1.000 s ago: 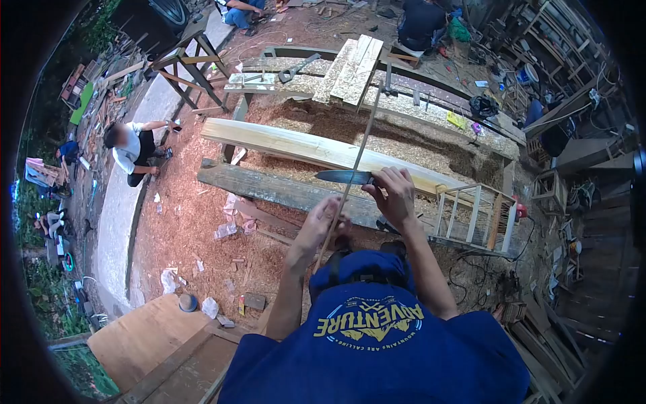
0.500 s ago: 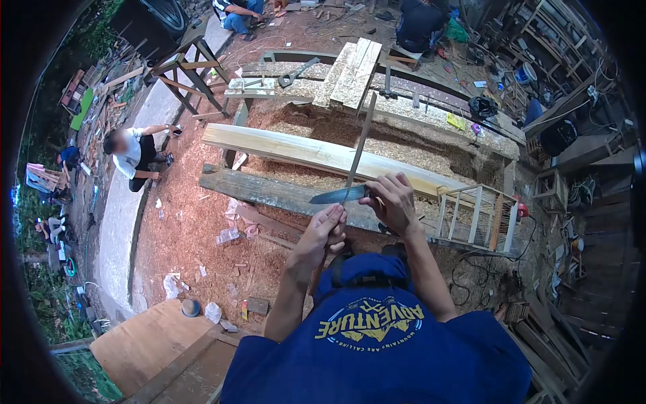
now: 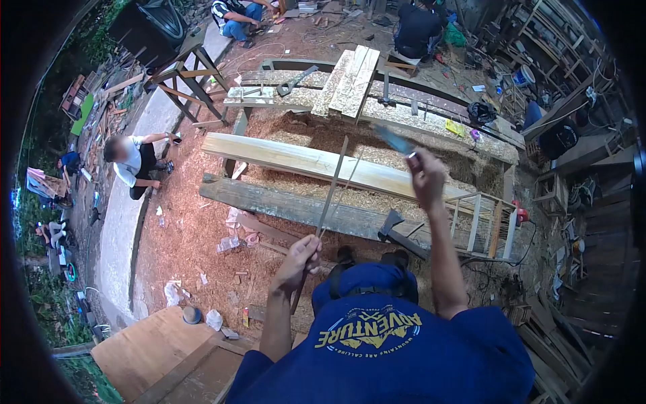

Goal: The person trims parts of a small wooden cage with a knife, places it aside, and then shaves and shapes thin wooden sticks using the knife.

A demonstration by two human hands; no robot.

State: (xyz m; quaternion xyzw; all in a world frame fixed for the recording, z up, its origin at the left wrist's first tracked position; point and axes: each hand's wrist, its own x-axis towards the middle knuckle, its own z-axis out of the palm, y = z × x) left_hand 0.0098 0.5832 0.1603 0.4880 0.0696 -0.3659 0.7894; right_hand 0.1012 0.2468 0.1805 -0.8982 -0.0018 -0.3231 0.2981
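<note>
My left hand [image 3: 300,261] is closed around the lower part of a long, thin wooden strip [image 3: 332,192] that slants up and away from me. Beside the strip runs a thin, pale sliver of wood [image 3: 348,180]; whether it is still joined to the strip I cannot tell. In my right hand [image 3: 429,178] is a knife [image 3: 396,141], its blade somewhat blurred and pointing up and to the left, apart from the strip. An axe [image 3: 396,233] lies on the weathered plank [image 3: 269,200] below my right hand.
A pale beam [image 3: 289,153] lies beyond the plank. Short boards [image 3: 350,84], a handsaw [image 3: 296,81] and a hammer [image 3: 385,91] rest on the far bench. A slatted wooden frame [image 3: 484,222] stands right. A person [image 3: 131,161] crouches left; others sit farther back.
My right hand has swung the knife up and right, away from the strip. My left hand has moved down and left, lowering the strip. The pale sliver now shows beside it.
</note>
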